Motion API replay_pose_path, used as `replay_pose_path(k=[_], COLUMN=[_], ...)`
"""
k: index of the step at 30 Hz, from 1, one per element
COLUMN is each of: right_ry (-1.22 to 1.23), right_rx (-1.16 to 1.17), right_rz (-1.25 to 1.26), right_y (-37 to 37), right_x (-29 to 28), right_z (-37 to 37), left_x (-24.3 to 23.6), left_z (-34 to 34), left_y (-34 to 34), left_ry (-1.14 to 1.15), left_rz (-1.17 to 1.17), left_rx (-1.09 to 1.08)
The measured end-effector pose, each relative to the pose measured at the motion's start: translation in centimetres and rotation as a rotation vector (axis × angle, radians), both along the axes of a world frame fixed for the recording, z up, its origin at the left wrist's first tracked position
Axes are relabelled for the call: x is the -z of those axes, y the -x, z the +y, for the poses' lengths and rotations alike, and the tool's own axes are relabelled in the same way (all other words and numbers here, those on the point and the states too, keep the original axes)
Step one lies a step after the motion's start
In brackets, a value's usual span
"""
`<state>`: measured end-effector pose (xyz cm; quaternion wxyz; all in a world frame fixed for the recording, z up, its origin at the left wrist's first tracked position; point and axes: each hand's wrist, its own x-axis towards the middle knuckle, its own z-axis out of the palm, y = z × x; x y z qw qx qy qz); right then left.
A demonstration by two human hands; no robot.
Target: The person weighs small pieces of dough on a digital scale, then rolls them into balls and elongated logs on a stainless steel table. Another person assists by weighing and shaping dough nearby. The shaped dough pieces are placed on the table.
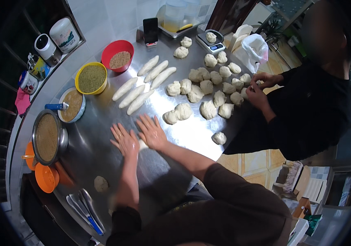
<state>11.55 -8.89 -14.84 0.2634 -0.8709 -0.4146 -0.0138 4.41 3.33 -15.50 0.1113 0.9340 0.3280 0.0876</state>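
My left hand (126, 140) lies flat on the steel table with its fingers spread. Beside it, my right hand (152, 133) is stretched out flat too. A piece of dough (143, 145) shows between the two palms, mostly hidden under them. Just beyond my fingers, several long rolled dough strips (133, 99) lie side by side in two groups. To the right are many rough dough lumps (195, 94), with a joined pair (177, 113) closest to my right hand. One flattened dough ball (100, 184) sits near my left forearm.
A person (261, 88) at right handles dough. Along the left edge stand a red bowl (118, 55), yellow bowl (91, 78), white bowl with paste (72, 105), steel bowl (48, 137), orange bowl (47, 177) and metal utensils (86, 211). A scale (210, 42) and phone (150, 31) are at the back.
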Motion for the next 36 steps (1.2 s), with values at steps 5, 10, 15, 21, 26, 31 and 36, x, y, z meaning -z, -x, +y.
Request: replay_pose_path(k=[5, 10, 15, 21, 26, 31, 36], right_ry=[0.02, 0.14, 0.111, -0.007, 0.113, 0.092, 0.094], right_rx=[-0.088, -0.19, -0.032, -0.122, -0.136, -0.17, -0.221], right_rz=[0.029, 0.176, 0.078, -0.003, 0.127, 0.052, 0.019], right_y=[2.6, 9.4, 4.8, -0.2, 5.3, 6.7, 6.1], right_x=[1.0, -0.7, -0.3, 1.5, -0.8, -0.5, 0.4], right_z=[-3.5, -10.5, -5.6, -1.6, -5.7, -6.7, -7.4], left_x=[-1.0, 0.4, -1.1, -2.7, -0.7, -1.2, -1.6], left_z=[-2.1, -7.0, -4.7, 1.5, -1.5, -3.8, -4.1], left_y=[4.0, 15.1, 6.3, 0.0, 6.2, 10.4, 10.6], left_ry=[0.045, 0.262, 0.154, -0.139, 0.039, 0.139, 0.091], left_rz=[0.064, -0.015, 0.055, 0.124, 0.072, 0.053, 0.046], left_rx=[0.151, 0.308, 0.044, 0.177, 0.366, 0.408, 0.436])
